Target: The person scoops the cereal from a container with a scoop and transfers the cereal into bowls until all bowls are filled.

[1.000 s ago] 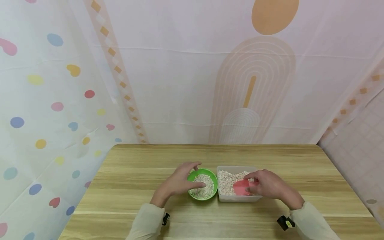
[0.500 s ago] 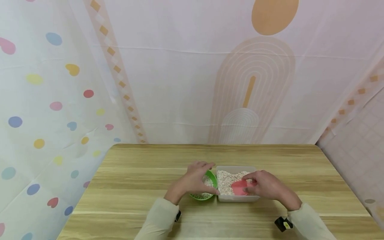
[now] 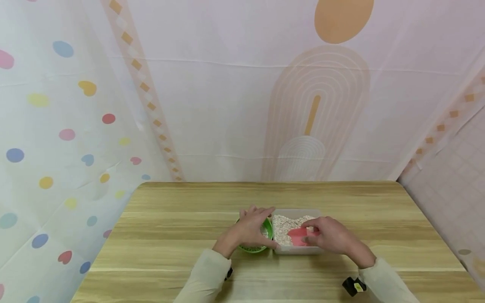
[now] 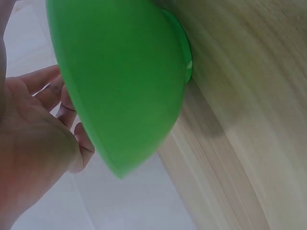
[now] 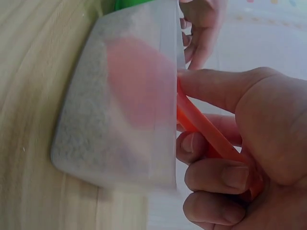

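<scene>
My right hand (image 3: 329, 236) grips the handle of a pinkish-red scoop (image 3: 298, 237), fingers curled round it. The scoop's blade (image 5: 136, 81) shows through the wall of a translucent plastic container (image 3: 299, 250), down in pale oat-like flakes (image 3: 282, 229). My left hand (image 3: 251, 229) reaches over a green bowl (image 4: 120, 91), which stands on its foot left of the container and holds more flakes. The left thumb and index finger are spread apart, their tips right at the container's left end. In the left wrist view, the bowl's side hides part of the left fingers.
Bowl and container stand side by side on a wooden table (image 3: 182, 219), some way in front of its back edge. Behind the table hangs a patterned cloth (image 3: 223, 126), with another dotted cloth on the left.
My left hand has moved right from over the bowl to the container's left end, covering more of the bowl. The right hand still grips the scoop in the flakes.
</scene>
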`<state>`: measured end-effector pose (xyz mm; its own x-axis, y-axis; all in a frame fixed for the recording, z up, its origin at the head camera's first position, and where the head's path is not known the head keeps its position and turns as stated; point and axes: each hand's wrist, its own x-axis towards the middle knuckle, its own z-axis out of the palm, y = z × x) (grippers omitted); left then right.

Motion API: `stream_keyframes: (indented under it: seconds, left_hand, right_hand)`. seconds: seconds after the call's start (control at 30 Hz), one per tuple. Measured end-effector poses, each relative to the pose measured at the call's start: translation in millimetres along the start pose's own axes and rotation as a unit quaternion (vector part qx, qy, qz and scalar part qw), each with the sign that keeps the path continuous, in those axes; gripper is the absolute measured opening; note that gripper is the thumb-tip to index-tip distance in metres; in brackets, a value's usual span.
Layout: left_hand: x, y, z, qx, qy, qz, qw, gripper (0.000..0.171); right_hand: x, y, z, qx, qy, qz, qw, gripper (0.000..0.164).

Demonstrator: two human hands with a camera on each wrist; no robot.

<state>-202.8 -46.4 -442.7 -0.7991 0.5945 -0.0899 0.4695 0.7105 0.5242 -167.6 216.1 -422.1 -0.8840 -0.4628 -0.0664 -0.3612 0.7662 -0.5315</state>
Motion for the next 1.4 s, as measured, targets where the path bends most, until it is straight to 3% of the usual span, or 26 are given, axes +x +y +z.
stream_keyframes:
  seconds: [0.23,0.73,0.9,1.4]
  left_hand:
    - [-0.3,1.4,0.8,0.007,0.006,0.002,1.0000,0.108]
    - [0.1,7.4,1.9,-0.001,0.008,-0.003,1.0000,0.105]
    - [0.1,8.6,3.0,-0.001,0.007,-0.002,1.0000,0.106]
    - [0.8,9.5,5.2,-0.005,0.007,-0.002,1.0000,0.106]
  right_hand:
    - [2,-3,5,0.008,0.012,0.010,1.000,0.036]
    - [10,0,18,0.018,0.052,-0.049,0.997,0.027]
    - [6,4,13,0.024,0.050,-0.053,0.997,0.028]
    - [-6,14,-2,0.107,0.007,-0.049,0.993,0.037]
